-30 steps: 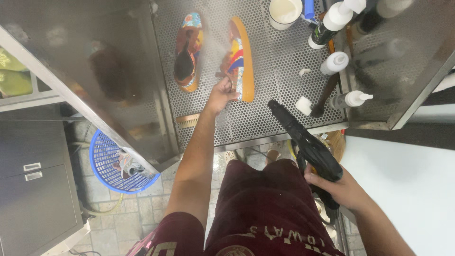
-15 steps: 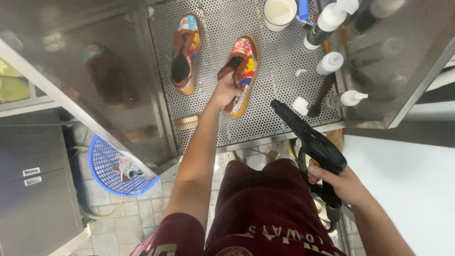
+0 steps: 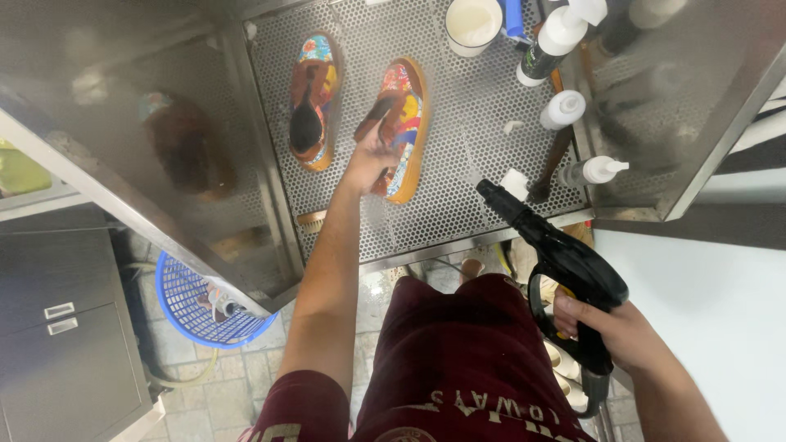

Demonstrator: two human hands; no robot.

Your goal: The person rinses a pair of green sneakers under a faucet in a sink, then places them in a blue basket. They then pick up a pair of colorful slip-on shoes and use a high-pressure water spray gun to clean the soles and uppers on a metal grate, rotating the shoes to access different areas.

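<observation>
Two colourful patterned shoes lie on a perforated metal tray [image 3: 458,147]. My left hand [image 3: 372,155] grips the right-hand shoe [image 3: 404,123] at its opening, and the shoe lies flat with its opening up. The other shoe [image 3: 312,98] lies just to its left, untouched. My right hand [image 3: 614,327] holds a black spray gun [image 3: 557,254] by its grip, low at the front right. Its nozzle points up toward the tray's front edge, well short of the shoes.
Several white and dark bottles [image 3: 563,110] and a white cup [image 3: 473,24] stand at the tray's far right. Steel walls [image 3: 139,139] flank the tray. A blue basket [image 3: 201,299] sits on the tiled floor at left, beside a grey cabinet [image 3: 57,336].
My left hand has turned the right-hand shoe from lying on its side to lying flat, opening up. The spray gun has shifted slightly right and lower.
</observation>
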